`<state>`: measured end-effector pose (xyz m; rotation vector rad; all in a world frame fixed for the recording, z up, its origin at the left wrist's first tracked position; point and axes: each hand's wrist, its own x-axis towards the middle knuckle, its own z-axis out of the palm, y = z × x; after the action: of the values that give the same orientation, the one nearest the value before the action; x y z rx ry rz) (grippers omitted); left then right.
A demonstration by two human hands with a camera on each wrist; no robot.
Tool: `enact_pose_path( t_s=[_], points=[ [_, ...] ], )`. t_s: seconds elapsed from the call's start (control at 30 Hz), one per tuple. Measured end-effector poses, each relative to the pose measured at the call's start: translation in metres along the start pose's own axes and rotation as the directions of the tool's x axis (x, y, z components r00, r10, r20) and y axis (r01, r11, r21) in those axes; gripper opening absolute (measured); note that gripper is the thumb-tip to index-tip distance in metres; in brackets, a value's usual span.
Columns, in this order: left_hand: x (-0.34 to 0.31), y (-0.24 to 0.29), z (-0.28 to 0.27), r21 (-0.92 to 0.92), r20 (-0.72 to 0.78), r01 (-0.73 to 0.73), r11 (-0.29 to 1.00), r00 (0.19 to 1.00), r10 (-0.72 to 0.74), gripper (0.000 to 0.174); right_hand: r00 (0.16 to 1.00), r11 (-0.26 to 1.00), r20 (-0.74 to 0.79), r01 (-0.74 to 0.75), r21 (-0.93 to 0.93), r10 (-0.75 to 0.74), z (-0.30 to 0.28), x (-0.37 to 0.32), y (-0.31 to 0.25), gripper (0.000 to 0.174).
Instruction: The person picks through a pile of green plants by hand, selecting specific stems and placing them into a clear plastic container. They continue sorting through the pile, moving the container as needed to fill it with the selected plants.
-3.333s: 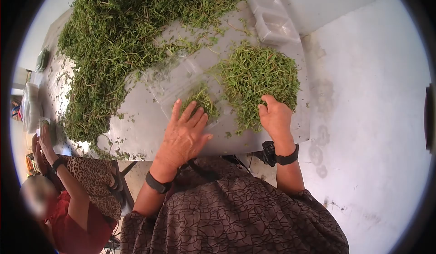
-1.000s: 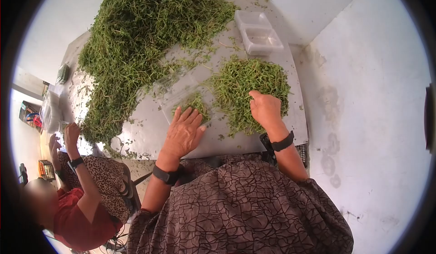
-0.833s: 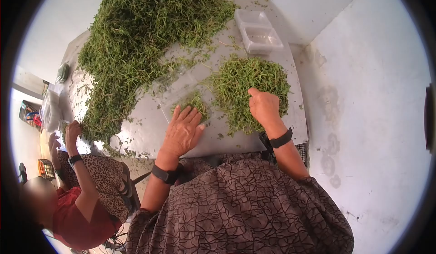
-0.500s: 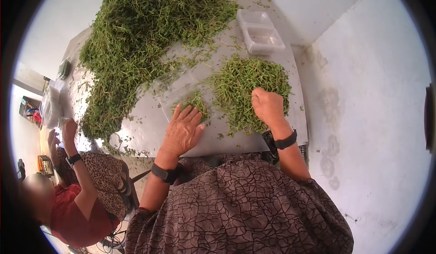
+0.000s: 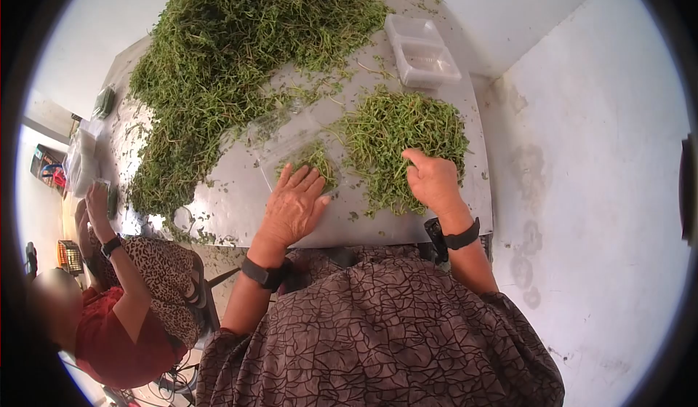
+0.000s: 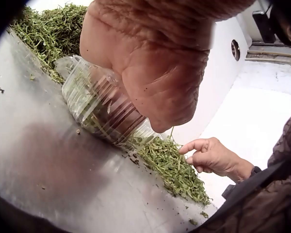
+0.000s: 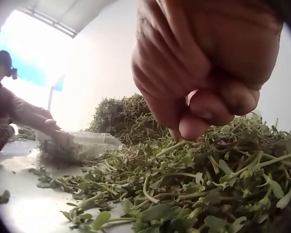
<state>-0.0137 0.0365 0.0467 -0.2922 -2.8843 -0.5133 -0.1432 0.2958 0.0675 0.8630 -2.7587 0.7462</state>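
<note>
Flat over a clear plastic clamshell container [image 5: 273, 152] lies my left hand [image 5: 292, 207], straight fingers resting on the cut purslane [image 5: 318, 161] in it. The left wrist view shows the container's ribbed wall [image 6: 80, 97] under the palm. My right hand [image 5: 436, 185] is over the near side of a small purslane pile [image 5: 411, 123]. Its index finger points out and the other fingers curl in. In the right wrist view its fingertips [image 7: 191, 127] come right down to the leafy stems [image 7: 184, 179], with nothing visible between them.
A large purslane heap [image 5: 218, 65] covers the back and left of the metal table [image 5: 240, 218]. Empty clear containers [image 5: 425, 61] stand at the back right by a wall [image 5: 582, 152]. At left, another person [image 5: 116, 320] handles a packed container [image 5: 111, 200].
My right index finger, curled in half a second ago, now points out over the pile. My left hand stays on the container. The other person's hand has come down beside a packed container.
</note>
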Motion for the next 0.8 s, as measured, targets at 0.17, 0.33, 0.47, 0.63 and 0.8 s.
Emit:
enact_pose_path(
  t_s=[0.17,0.33,0.47,0.63,0.8],
  points=[
    [0.001,0.001,-0.004,0.001,0.012,0.014,1.0,1.0,-0.014,0.036,0.993,0.989,0.075,0.1,-0.106,-0.093,0.015,-0.003,0.008,0.017],
    [0.0,0.001,-0.004,-0.008,0.084,0.058,0.998,0.995,-0.057,0.042,0.99,0.975,0.045,0.142,-0.17,-0.136,0.015,-0.002,0.006,0.011],
    [-0.001,0.001,-0.002,-0.023,0.061,0.065,0.998,0.996,-0.063,0.041,0.992,0.992,-0.074,0.107,0.07,-0.102,0.01,0.003,-0.003,0.005],
    [0.0,0.002,-0.003,-0.07,0.032,0.056,0.996,0.998,-0.054,0.038,0.996,0.934,-0.068,-0.033,0.356,0.061,0.003,0.015,-0.016,0.005],
    [-0.004,0.001,-0.002,-0.099,-0.063,0.026,0.995,0.997,-0.032,0.035,0.975,0.692,0.187,-0.215,0.689,0.116,-0.013,0.03,-0.051,0.005]
  ],
)
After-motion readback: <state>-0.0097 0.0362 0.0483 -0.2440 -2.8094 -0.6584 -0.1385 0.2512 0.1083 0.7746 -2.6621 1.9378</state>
